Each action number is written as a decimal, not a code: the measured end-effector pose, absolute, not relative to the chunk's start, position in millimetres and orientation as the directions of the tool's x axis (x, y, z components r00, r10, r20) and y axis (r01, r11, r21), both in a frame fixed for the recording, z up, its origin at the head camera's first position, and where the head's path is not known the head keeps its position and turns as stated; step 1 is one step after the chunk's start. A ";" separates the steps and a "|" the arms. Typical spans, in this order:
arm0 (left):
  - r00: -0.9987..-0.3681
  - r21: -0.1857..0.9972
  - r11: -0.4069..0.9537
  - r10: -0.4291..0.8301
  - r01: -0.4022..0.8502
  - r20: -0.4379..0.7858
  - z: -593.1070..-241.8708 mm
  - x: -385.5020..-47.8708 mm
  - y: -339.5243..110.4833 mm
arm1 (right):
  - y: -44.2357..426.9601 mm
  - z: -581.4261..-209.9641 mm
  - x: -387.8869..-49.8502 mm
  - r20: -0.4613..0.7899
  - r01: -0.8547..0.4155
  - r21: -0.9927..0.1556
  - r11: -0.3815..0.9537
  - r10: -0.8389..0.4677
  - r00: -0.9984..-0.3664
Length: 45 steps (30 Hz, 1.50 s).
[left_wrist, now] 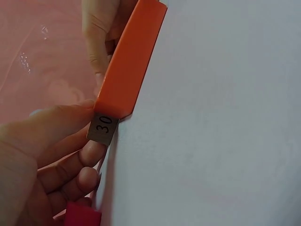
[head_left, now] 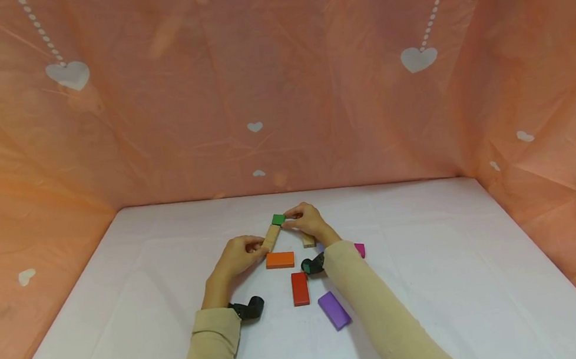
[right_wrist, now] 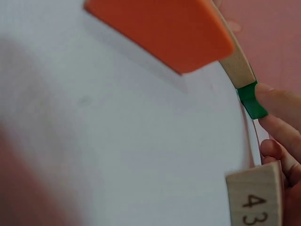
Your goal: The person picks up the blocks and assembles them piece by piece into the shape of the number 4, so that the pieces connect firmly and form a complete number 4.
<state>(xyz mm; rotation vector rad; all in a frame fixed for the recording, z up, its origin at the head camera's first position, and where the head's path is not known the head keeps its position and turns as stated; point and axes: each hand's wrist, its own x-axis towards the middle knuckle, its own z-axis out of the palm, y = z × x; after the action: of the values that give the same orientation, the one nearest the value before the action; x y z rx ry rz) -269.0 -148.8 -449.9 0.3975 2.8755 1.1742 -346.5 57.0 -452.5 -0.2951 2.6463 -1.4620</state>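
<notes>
My left hand point(head_left: 240, 256) pinches the near end of a plain wooden block point(head_left: 271, 238). That end bears the number 30 in the left wrist view, with the thumb on one side and fingers on the other. At the block's far end lies a green block point(head_left: 278, 219), touching or nearly touching it. My right hand point(head_left: 306, 222) holds the green block's right edge between thumb and forefinger, as the right wrist view also shows. A second wooden block point(right_wrist: 254, 195), marked 43, sits below the right hand and is partly hidden. Just nearer than the left fingertips lies an orange block point(head_left: 280, 260).
Nearer on the white tabletop point(head_left: 125, 340) lie a red block point(head_left: 300, 289) and a tilted purple block point(head_left: 334, 310). A magenta block point(head_left: 360, 250) is partly covered by the right sleeve. Orange cloth with hearts point(head_left: 282, 85) hangs behind and at both sides.
</notes>
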 end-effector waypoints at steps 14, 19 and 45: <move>-0.960 0.678 0.687 0.252 0.264 0.118 -445.5 -266.6 -146.7 | 56.8 -451.5 -344.5 0.017 -0.139 -0.839 0.526 -0.229 -0.973; -0.957 0.663 0.696 0.263 0.276 0.122 -446.7 -267.3 -146.4 | 56.7 -451.1 -343.8 0.020 -0.140 -0.839 0.526 -0.228 -0.973; -0.964 0.679 0.692 0.246 0.245 0.098 -445.6 -266.9 -142.3 | 54.1 -452.1 -344.4 0.040 -0.173 -0.803 0.570 -0.237 -0.971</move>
<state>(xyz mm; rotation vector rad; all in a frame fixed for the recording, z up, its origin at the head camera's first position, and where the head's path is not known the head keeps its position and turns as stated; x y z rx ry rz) -266.9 -142.3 -445.6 0.4194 2.8886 1.1599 -344.4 54.1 -452.1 -0.3554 2.7200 -1.3786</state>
